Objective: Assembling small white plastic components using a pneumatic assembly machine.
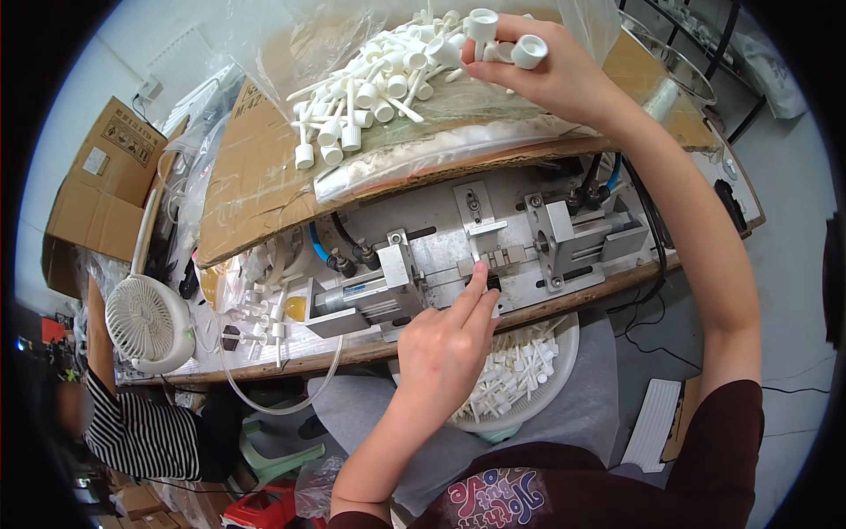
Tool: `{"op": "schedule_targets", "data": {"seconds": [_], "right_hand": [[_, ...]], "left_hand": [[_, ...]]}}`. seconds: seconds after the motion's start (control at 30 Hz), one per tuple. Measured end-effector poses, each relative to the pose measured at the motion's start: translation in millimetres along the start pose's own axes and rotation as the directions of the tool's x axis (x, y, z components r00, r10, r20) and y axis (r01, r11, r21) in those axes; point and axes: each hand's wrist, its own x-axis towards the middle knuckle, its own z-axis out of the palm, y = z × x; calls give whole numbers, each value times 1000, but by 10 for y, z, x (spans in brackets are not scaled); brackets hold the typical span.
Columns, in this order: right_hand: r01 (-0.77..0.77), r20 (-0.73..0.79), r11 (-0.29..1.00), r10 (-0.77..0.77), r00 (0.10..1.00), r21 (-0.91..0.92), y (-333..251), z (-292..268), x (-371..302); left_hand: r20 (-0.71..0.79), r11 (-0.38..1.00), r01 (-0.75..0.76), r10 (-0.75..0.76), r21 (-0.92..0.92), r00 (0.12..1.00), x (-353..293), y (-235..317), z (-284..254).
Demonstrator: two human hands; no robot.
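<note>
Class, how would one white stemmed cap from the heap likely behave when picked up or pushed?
A white stemmed cap is probably light: the right hand holds at least two. Its round head could roll, though the long stem may make it swing sideways.

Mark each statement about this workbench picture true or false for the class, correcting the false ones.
1. A heap of white stemmed pieces lies on the cardboard. True.
2. Both hands are raised beside the heap. False: the left hand is lower, at the metal fixture.
3. The right hand holds white capped pieces. True.
4. No pieces lie between the person's knees. False: a round white basket there holds many.
5. A white fan stands left of the fixture. True.
6. Nobody else is visible. False: someone in a striped top is at the left.
</note>
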Motion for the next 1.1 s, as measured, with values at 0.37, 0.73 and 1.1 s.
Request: {"op": "schedule_targets", "data": {"seconds": [0.37,0.73,1.1], "right_hand": [[582,14,742,-613,790,-333,-873,215,-1121],[-496,118,466,631,767,732,-1125,123,-1427],[-585,355,155,663,659,796,-1035,96,-1549]], "left_hand": [[107,195,190,-369,-962,923,74,-70,-359],[-144,999,-23,16,-47,989,-128,27,48],[-51,998,42,-44,-48,998,-36,9,43]]}}
